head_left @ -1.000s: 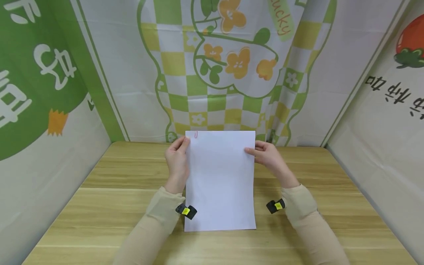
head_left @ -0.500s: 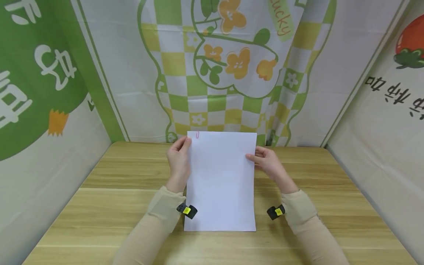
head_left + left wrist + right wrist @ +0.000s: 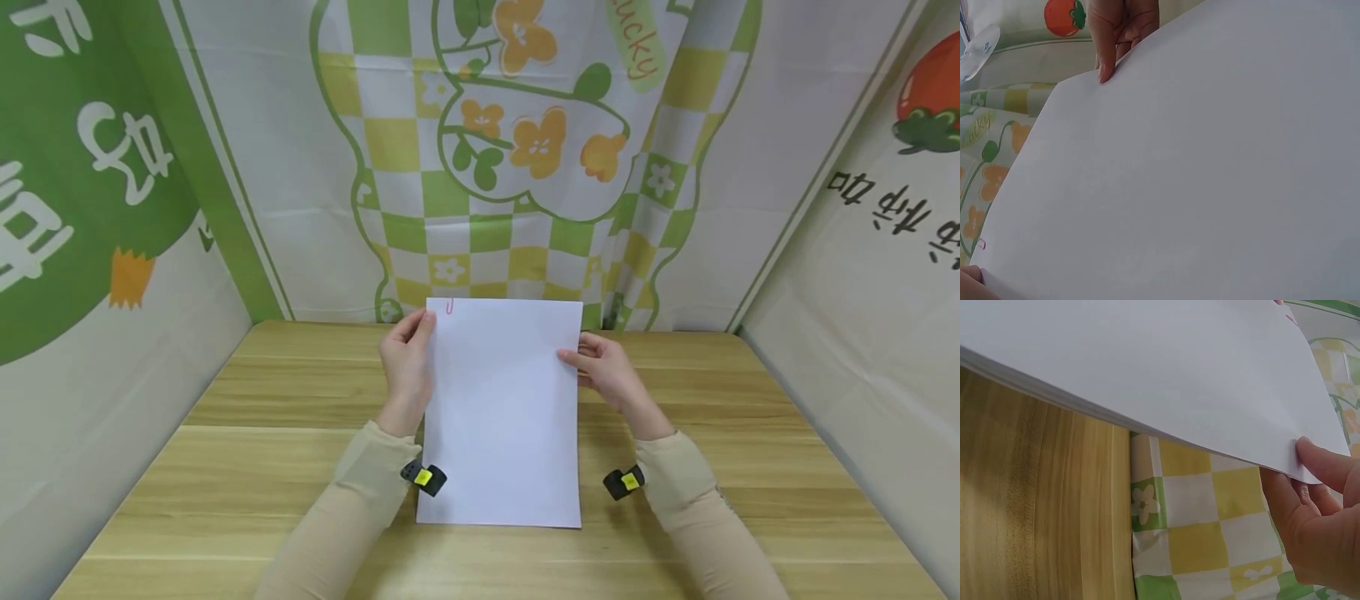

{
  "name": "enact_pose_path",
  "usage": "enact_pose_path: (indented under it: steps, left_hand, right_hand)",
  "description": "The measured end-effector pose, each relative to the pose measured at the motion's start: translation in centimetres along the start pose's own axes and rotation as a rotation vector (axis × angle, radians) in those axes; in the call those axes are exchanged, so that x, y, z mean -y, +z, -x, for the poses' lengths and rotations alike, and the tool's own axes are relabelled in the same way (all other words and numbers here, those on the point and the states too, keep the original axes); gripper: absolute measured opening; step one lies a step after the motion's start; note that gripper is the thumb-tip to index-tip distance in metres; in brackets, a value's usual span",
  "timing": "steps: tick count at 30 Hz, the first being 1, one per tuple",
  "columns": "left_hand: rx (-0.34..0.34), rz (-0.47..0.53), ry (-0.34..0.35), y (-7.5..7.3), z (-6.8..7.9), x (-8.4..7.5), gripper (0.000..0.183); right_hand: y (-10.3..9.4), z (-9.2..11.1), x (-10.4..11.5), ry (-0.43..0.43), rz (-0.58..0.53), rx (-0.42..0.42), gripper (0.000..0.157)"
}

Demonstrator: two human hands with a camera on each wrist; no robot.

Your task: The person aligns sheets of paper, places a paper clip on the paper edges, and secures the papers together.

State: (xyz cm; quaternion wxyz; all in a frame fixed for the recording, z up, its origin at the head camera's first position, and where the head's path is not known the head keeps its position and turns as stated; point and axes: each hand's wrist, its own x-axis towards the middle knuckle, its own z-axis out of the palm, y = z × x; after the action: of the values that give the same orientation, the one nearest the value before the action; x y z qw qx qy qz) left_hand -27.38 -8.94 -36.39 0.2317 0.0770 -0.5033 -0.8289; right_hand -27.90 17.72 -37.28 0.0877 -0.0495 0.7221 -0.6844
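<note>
A stack of white paper sheets (image 3: pixel 502 417) is held with its far end raised above the table, its near edge low over the wood. Near its far left corner sits a small red paper clip (image 3: pixel 450 307). My left hand (image 3: pixel 406 358) pinches the left edge close to that corner, thumb on top. The right edge, a bit below the far right corner, is pinched by my right hand (image 3: pixel 609 367), thumb on the face and fingers behind. In the right wrist view several layers show along the edge of the paper (image 3: pixel 1210 375).
The wooden table (image 3: pixel 285 483) spreads under the paper. A curtain with green and yellow checks (image 3: pixel 510 233) hangs behind the table's back edge. Printed cloth walls (image 3: pixel 847 350) stand at both sides. Each wrist wears a small black camera (image 3: pixel 624 482).
The far end of the paper has shifted slightly right and nearer. My right hand has slid a little down the right edge; my left hand moved slightly right with its corner.
</note>
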Motion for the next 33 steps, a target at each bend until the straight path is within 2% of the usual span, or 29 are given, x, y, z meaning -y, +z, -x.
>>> enact_pose_path:
  steps: [9,22,33]
  left_hand:
    - [0.004,-0.025,-0.005,0.0,0.0,0.2,0.027]
    - [0.050,-0.106,-0.034,-0.4,-0.5,1.7,0.020]
    - [0.080,-0.215,-0.102,-0.8,-1.0,3.0,0.022]
  right_hand:
    - [0.2,-0.3,-0.3,0.007,-0.041,-0.031,0.036]
    - [0.3,-0.7,-1.5,0.034,-0.028,-0.091,0.037]
    - [0.1,-1.5,-2.4,0.080,0.001,-0.116,0.044]
